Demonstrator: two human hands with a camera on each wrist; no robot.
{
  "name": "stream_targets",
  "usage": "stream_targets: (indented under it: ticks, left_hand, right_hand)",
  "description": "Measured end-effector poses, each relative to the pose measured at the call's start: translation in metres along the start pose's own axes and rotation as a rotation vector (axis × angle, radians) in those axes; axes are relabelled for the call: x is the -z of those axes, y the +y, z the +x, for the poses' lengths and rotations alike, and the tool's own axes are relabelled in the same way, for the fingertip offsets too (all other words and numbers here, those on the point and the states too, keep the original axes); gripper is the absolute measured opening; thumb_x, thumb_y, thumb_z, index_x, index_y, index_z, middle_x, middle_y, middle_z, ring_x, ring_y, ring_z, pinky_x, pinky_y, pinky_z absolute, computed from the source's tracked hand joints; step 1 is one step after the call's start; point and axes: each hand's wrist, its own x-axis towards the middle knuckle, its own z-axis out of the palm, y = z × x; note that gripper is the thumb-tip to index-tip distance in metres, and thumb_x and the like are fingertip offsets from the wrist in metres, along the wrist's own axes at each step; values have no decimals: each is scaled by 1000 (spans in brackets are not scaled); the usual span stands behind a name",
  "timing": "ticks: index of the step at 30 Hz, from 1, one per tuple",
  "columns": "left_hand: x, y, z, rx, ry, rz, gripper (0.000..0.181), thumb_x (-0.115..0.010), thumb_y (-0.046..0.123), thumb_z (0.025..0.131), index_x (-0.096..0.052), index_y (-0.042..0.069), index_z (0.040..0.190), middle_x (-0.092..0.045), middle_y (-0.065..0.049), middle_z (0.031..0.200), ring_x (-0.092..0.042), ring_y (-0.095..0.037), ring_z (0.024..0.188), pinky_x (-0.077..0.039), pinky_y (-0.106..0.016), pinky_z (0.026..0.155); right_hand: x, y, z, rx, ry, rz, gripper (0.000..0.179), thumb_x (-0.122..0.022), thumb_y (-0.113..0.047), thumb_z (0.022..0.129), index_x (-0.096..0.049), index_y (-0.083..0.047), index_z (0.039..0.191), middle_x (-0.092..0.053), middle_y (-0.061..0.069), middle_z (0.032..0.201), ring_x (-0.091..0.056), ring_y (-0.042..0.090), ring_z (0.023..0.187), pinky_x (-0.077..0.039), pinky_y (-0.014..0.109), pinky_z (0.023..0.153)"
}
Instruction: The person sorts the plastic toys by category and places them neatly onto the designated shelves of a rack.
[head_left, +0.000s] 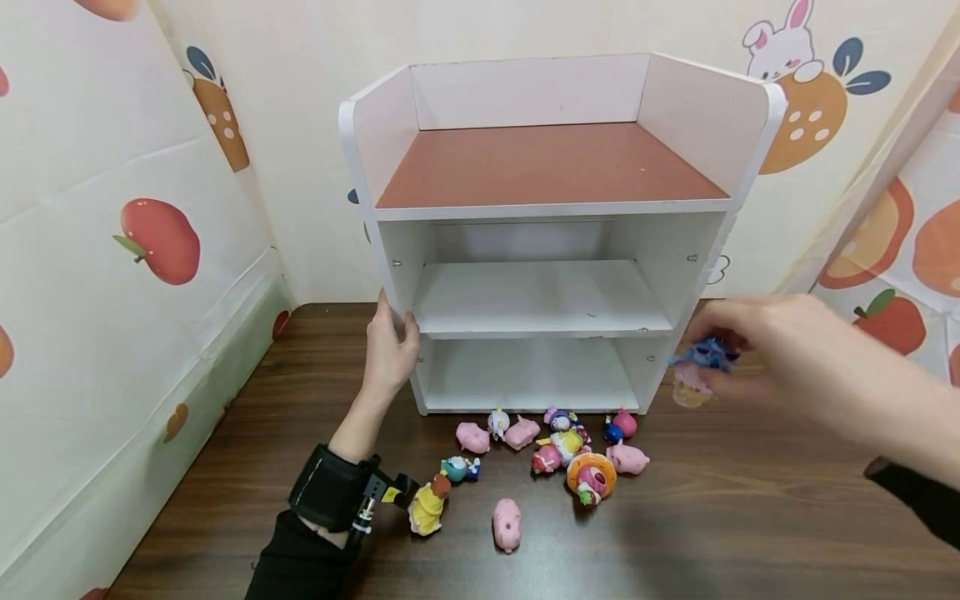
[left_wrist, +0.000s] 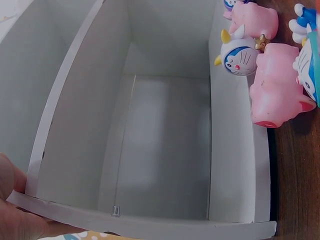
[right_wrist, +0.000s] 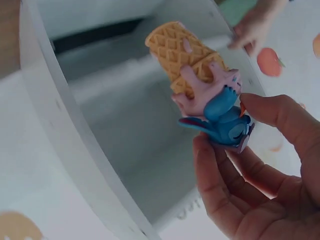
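In the head view, a white wooden shelf unit with a terracotta-coloured top panel (head_left: pixel 540 300) is stood on a brown wood-grain surface (head_left: pixel 720 517), before a cream wall sheet (head_left: pixel 300 150) printed with fruit and a rabbit. Its left side panel is gripped between thumb and fingers by the left hand (head_left: pixel 392 354). A blue figurine on a pink-topped ice-cream cone (head_left: pixel 697 367) is held upright near the unit's right side by the right hand (head_left: pixel 772 342). Pink pig figures (head_left: pixel 507 525) and coloured character toys (head_left: pixel 566 443) are scattered in front.

In the left wrist view, a white, blue-faced toy with yellow horns (left_wrist: pixel 240 57) is seen beside two pigs.

In the right wrist view, the figurine is pinched between thumb and curled fingers; dark strokes (right_wrist: pixel 188 207) beyond are too blurred to be read.
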Motion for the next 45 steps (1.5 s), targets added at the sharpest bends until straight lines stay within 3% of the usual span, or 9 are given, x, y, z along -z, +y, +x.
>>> stream_targets:
  ticks: [3, 7, 11, 17, 24, 29, 36, 41, 45]
  left_hand:
    - [1, 5, -1, 2, 1, 3, 44, -38, -16, 82, -29, -17, 125, -41, -36, 119, -40, -44, 111, -35, -57, 87]
    - [-1, -13, 3, -11, 7, -3, 45, -39, -15, 82, -29, -16, 126, -42, -35, 120, -41, -43, 111, -35, -57, 86]
    - [-2, -31, 6, -27, 11, -2, 46, -40, -13, 83, -29, -12, 128, -42, -32, 122, -41, -41, 112, -35, -57, 86]
    - [-2, -34, 7, -39, 16, -1, 46, -40, -11, 83, -30, -10, 128, -43, -29, 122, -42, -38, 112, -36, -56, 86]
    - [-3, -35, 6, -31, 15, 6, 46, -40, -10, 83, -30, -10, 128, -44, -29, 122, -42, -38, 112, -36, -55, 87]
    - [-3, -32, 5, -23, 14, 6, 46, -40, -12, 83, -31, -10, 128, -44, -29, 122, -42, -38, 112, -35, -55, 88]
    - [-1, 0, 1, -23, 7, -2, 44, -37, -16, 80, -29, -18, 123, -41, -37, 118, -40, -47, 110, -34, -58, 87]
    - [-4, -20, 4, -30, 15, 7, 45, -38, -14, 81, -30, -14, 126, -42, -34, 120, -41, -44, 111, -35, -57, 87]
    - [-5, -35, 5, -43, 18, 10, 47, -40, -12, 83, -29, -10, 129, -42, -30, 123, -41, -39, 113, -36, -56, 87]
  right_hand:
    - [14, 10, 10, -8, -18, -57, 31, -79, -37, 60, -54, -37, 78, -47, -31, 68, -45, -10, 61, -38, 11, 55]
    - [33, 26, 27, -29, -17, -143, 29, -72, -54, 60, -53, -40, 76, -48, -31, 66, -48, -9, 62, -38, 13, 55]
    - [51, 35, 46, -38, -12, -214, 31, -71, -57, 58, -54, -38, 75, -52, -25, 65, -52, -1, 62, -38, 22, 51]
    - [70, 48, 73, -33, -11, -251, 32, -72, -58, 56, -56, -37, 75, -55, -22, 65, -56, 0, 61, -38, 13, 54]
    - [77, 85, 106, -59, -52, -182, 34, -77, -45, 59, -62, -26, 83, -61, -8, 74, -52, 1, 64, -37, 3, 55]
    - [74, 111, 120, -98, -97, -144, 33, -75, -36, 67, -62, -18, 91, -59, -2, 85, -50, 8, 71, -39, 4, 53]
    - [68, 132, 134, -126, -113, -128, 35, -75, -38, 66, -63, -16, 91, -59, 0, 85, -50, 12, 72, -40, 10, 52]
    - [67, 128, 141, -151, -145, -145, 34, -75, -34, 69, -62, -12, 92, -59, 5, 84, -48, 16, 72, -41, 14, 49]
    - [69, 118, 144, -143, -161, -146, 30, -74, -21, 71, -61, -4, 91, -59, 12, 83, -49, 21, 71, -41, 16, 46]
